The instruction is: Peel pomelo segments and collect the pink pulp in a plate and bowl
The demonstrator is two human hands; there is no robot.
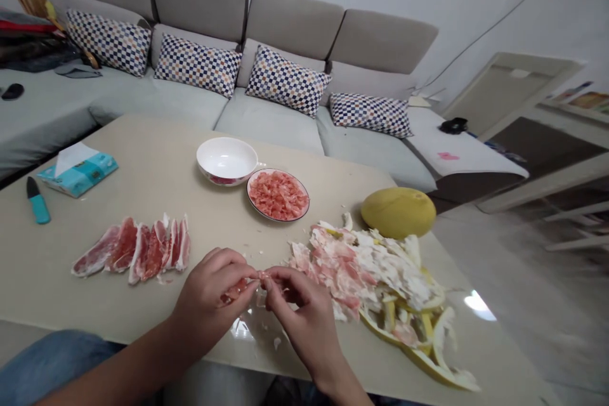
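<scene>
From where I stood, most of the piece of pink fruit (pixel 233 292) was hidden: the left hand (pixel 214 292) had its fingers wrapped round it, and only a strip of flesh showed above the near middle of the table (pixel 214 222). The right hand (pixel 299 311) had thumb and fingertips pinched together on its right end, though the curled fingers covered the exact contact. Both forearms were cut off at the near edge, as was one denim-covered knee (pixel 61 365) at the near left.

On the left lay six or seven peeled segments (pixel 137 250) in a row, overlapping too closely for me to be sure. Beyond them were one tissue pack (pixel 83 171) and one knife (pixel 38 203) with a teal handle. One empty white bowl (pixel 227 162) sat at the far middle, just beside one plate (pixel 252 204) heaped with pink pulp (pixel 280 195). To the right was one whole yellow fruit (pixel 398 212), close to a pile of pink-and-white skins (pixel 337 260). Yellow rind (pixel 442 371) lay partly buried there, its pieces too tangled to count. Four checkered cushions (pixel 288 81) leaned along the sofa (pixel 271 120) behind.
</scene>
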